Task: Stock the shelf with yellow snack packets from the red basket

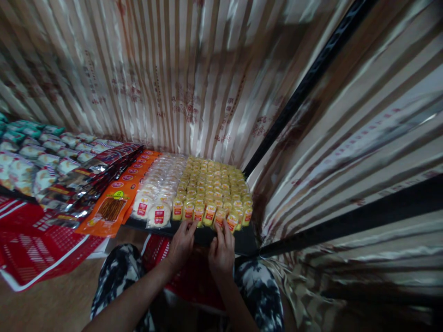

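Rows of small yellow wrapped snack cakes [209, 215] with red-and-white labels cover the right end of a dark shelf [244, 242]. My left hand [182, 242] is at the front edge, its fingers stretched forward with the tips against the lower front of the cakes left of centre. To the right, my right hand [222, 251] has its fingers extended and slightly apart, the tips touching labelled cakes in the front row. Neither hand visibly grips a cake. Beside the yellow rows, on the left, lie round white crackers [159, 215] in clear wrappers.
Orange snack bags [114, 203] and dark glossy packets [90, 173] lie further left, then white packets [44, 157]. Red baskets [41, 249] sit below the shelf. A black upright post [294, 99] and striped sheeting [166, 69] stand behind; a black bar [363, 216] runs right.
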`<state>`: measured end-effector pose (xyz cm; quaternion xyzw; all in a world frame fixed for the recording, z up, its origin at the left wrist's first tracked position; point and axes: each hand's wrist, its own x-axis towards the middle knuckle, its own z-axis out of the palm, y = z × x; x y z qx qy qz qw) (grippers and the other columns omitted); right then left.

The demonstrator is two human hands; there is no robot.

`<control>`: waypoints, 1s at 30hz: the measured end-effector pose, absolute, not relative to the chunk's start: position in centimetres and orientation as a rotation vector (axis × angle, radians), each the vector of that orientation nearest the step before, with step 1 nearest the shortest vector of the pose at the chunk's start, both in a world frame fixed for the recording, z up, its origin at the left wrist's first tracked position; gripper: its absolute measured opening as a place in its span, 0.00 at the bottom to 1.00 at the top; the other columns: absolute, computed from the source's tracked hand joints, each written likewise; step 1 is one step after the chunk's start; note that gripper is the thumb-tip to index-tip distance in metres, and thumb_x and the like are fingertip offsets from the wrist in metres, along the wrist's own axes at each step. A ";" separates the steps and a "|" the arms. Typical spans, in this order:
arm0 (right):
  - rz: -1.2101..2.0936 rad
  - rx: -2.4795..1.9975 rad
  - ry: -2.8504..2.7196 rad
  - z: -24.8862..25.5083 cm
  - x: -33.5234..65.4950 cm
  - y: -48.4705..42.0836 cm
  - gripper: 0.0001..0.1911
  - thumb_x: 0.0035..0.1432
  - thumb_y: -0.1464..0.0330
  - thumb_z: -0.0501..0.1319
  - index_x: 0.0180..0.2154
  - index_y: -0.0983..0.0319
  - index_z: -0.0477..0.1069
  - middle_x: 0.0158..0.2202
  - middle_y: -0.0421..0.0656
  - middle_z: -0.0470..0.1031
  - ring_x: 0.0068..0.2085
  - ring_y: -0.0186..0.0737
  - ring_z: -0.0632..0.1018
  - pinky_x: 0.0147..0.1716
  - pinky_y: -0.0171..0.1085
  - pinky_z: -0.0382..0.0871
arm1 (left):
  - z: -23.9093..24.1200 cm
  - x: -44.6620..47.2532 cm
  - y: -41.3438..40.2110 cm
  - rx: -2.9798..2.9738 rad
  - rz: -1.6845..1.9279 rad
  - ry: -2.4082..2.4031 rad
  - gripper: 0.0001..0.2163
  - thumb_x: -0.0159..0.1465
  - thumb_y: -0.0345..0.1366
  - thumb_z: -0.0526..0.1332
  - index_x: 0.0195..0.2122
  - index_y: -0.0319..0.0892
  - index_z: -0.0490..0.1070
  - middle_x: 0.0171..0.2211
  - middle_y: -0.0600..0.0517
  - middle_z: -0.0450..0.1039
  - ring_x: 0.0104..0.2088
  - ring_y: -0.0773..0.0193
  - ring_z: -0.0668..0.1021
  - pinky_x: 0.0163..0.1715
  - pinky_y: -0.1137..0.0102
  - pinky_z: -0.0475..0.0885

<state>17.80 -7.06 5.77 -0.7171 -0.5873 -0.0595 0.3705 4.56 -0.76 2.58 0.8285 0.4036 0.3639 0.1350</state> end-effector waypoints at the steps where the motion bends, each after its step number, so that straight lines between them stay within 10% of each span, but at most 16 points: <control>1: -0.148 -1.852 -1.514 5.7 17.8 -7.1 0.23 0.58 0.72 0.45 0.55 0.63 0.60 0.60 0.51 0.55 0.59 0.48 0.59 0.53 0.54 0.59 | 2.6 4.6 -0.8 2.398 1.068 1.177 0.24 0.58 0.21 0.46 0.55 0.41 0.60 0.44 0.44 0.64 0.45 0.62 0.70 0.44 0.65 0.71; 30: -0.122 -1.703 -1.520 4.9 17.5 -5.2 0.24 0.58 0.75 0.44 0.57 0.64 0.58 0.62 0.52 0.52 0.63 0.48 0.52 0.54 0.58 0.57 | 2.8 4.5 -0.7 2.411 1.133 1.153 0.24 0.58 0.21 0.47 0.55 0.42 0.60 0.42 0.46 0.65 0.44 0.63 0.71 0.44 0.66 0.71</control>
